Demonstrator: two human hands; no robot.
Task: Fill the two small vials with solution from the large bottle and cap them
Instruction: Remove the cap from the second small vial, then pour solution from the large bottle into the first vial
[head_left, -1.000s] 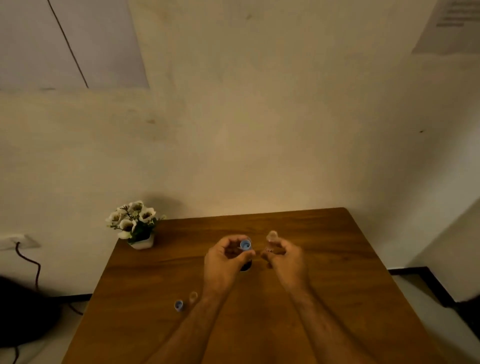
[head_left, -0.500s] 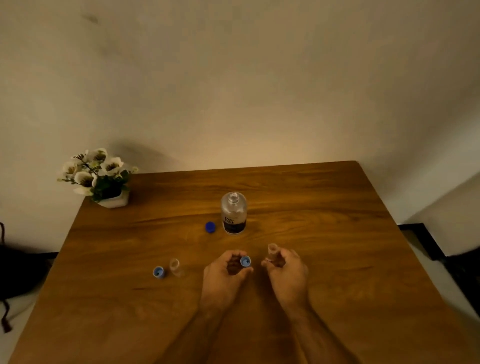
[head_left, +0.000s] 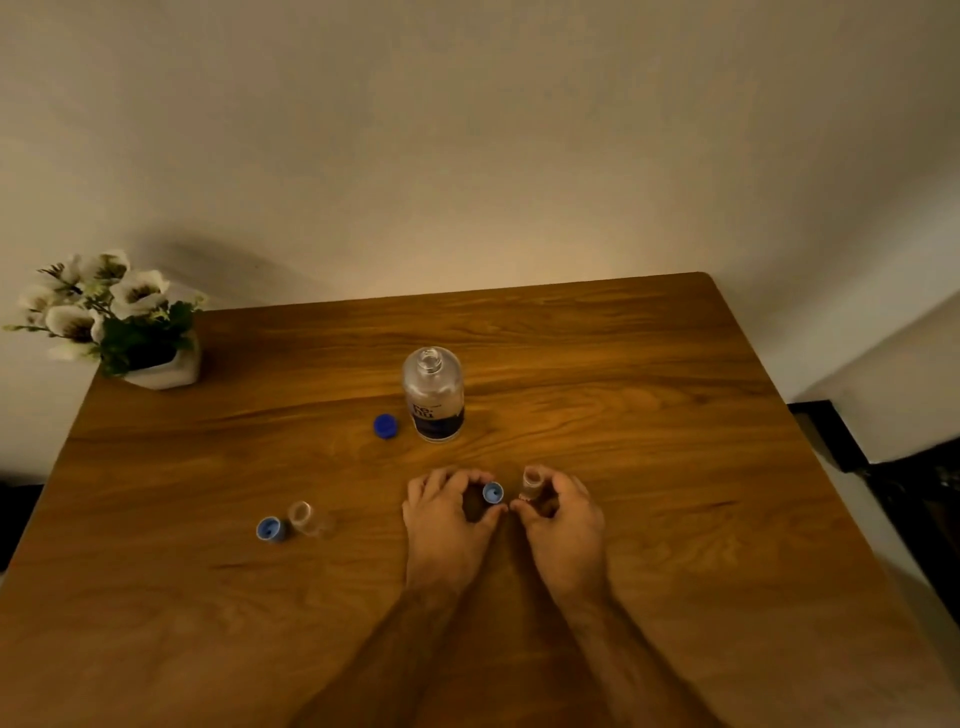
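Here, in the head view, a small light-blue cap is pinched between thumb and fingertips of the left hand, open side upward. Just beside it, a small clear vial is gripped by the curled fingers of the right hand, its mouth uncovered and upright. Both hands are held low over the wooden table, near its middle.

Beyond the hands, the large bottle is seen standing upright and uncapped, with its dark-blue cap lying just to its left. Well to the left, the second vial stands open, with its own light-blue cap touching or nearly touching it. A pot of white flowers sits at the far left corner.

Whether either vial holds liquid cannot be told; both look clear.

The vials are judged to be light, rigid and easily tipped, so each is best held around its body below the neck while the cap is seated. The caps are small and likely slippery, and are best taken by the rim. The bottle looks like glass or hard plastic, heavier and smooth; it would be grasped around its labelled middle for pouring.
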